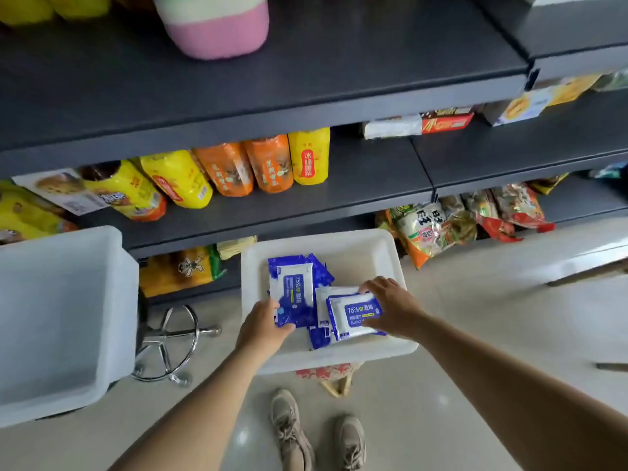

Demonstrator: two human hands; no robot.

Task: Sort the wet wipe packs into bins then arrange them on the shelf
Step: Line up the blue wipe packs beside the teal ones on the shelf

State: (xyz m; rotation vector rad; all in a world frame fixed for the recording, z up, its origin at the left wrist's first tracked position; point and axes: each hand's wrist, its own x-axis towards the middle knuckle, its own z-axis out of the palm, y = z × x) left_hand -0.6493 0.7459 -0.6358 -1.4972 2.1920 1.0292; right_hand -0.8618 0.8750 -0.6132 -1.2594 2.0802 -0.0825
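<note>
Far left: big white bin (112, 300) w/ nothing visible inside, sitting on a chrome-based stool (170, 341). Behind it, the dark grey shelf unit (272, 107): mid shelf carries yellow bottles (176, 178) and orange bottles (248, 164) in a row from its left end to about the middle; biscuit boxes (445, 120) sit further right, toward the back. Pink-and-cream container (217, 25) stands on the top shelf, left of centre.

Centre: second white bin (370, 246), on a floral-topped stool (326, 373), holds the blue-and-white wet wipe packs. Left hand (268, 324) comes over the bin's near-left edge and pinches the near corner of the left wipe pack (294, 288), thumb on top, fingers under; pack lies flat w/ its label up, along the bin's left side. More packs (323, 271) are partly buried beneath it.

Right hand (390, 307) reaches over the bin's near-right edge, fingers spread and curled round the right wipe pack (356, 316): fingertips on its far edge, thumb at its near edge. That pack rests on top of others near the bin's near-right corner.

Right: snack bags (441, 229) lean off the lowest shelf's front edge. Bottom centre, two beige sneakers (292, 433) on pale floor tiles.
</note>
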